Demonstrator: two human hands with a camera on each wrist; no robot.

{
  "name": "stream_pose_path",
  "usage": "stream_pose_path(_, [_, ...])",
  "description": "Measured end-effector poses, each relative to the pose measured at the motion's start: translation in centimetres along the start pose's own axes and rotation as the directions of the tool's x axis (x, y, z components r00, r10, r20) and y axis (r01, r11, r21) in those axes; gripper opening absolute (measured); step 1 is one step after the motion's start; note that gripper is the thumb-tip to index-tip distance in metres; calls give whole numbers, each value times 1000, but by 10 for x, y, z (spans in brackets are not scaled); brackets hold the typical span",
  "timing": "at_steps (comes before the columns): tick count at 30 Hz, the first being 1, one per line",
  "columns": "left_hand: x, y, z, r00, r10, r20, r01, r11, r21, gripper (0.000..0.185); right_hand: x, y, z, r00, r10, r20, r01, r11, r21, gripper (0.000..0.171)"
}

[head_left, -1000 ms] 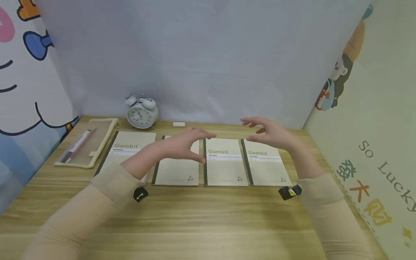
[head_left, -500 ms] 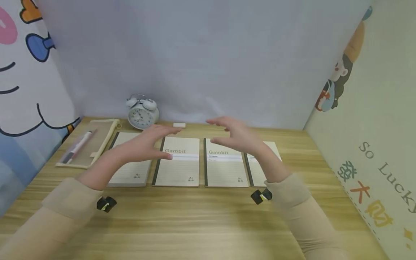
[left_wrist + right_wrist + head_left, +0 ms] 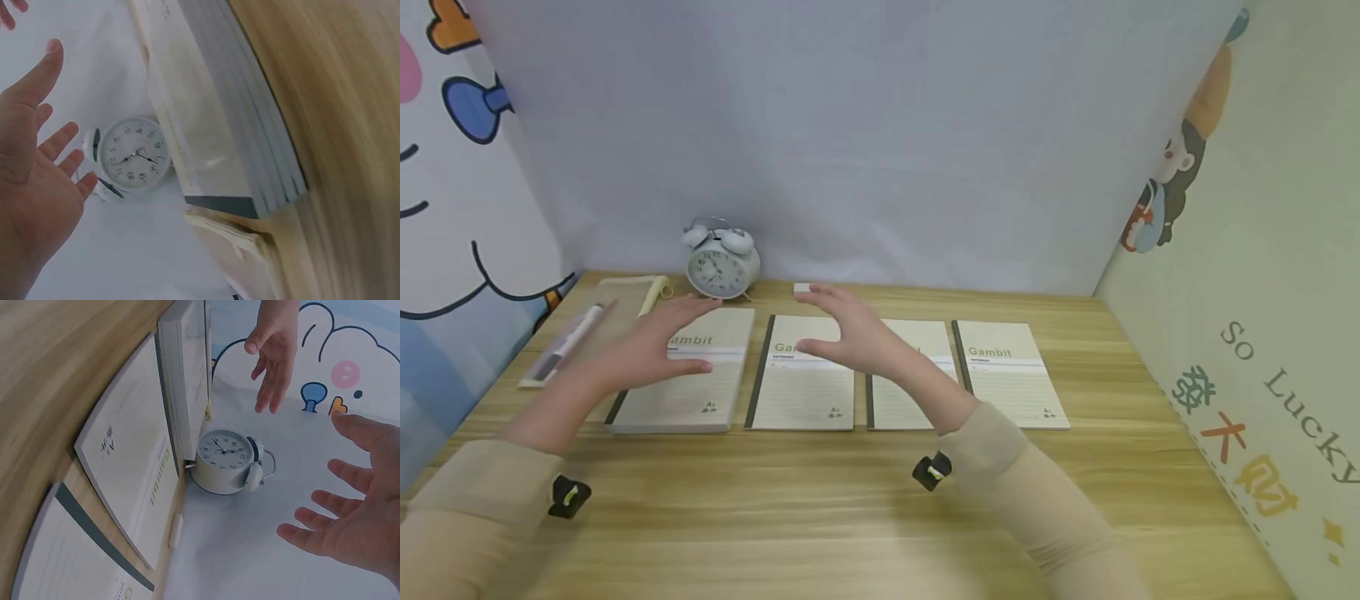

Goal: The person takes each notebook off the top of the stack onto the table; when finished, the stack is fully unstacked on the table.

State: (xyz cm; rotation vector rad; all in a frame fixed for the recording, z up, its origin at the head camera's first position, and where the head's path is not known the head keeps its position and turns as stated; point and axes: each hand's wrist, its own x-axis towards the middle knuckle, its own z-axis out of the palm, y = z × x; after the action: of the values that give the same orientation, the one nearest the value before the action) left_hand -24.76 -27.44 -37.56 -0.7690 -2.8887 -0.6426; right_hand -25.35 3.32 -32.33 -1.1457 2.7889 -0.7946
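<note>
Here, at far left, a translucent pouch with cream edging (image 3: 606, 329) is partly covered by the left hand (image 3: 640, 350), whose thumb and fingers are spread wide in the air above a thick stack of cream, dark-spined paper notebooks (image 3: 722, 387); its title's first letter is hidden. Rightward, a thin cream notebook (image 3: 805, 396) is overlapped by the right hand (image 3: 857, 333), likewise spread wide in the air. A small white block (image 3: 802, 287) is partly masked by its fingertips. A third cream notebook (image 3: 898, 400) is crossed by the right wrist; a fourth cream notebook (image 3: 1011, 379) is seen whole.
</note>
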Motion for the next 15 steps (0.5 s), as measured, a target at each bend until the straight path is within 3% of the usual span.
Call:
stream_pose_path(6, [-14,-30,4,997,-78,1,78,997,0,85,15,-8,31,998,-1,57,0,1000,18,69])
stream_pose_path(11, [-24,-49,5,986,-165,17,163,984,69,97,25,-13,54,993,0,120,-6,998,54,71])
stream_pose_path(15, [-29,-62,8,981,-192,21,188,974,125,105,34,-14,71,989,10,148,-20,998,67,71])
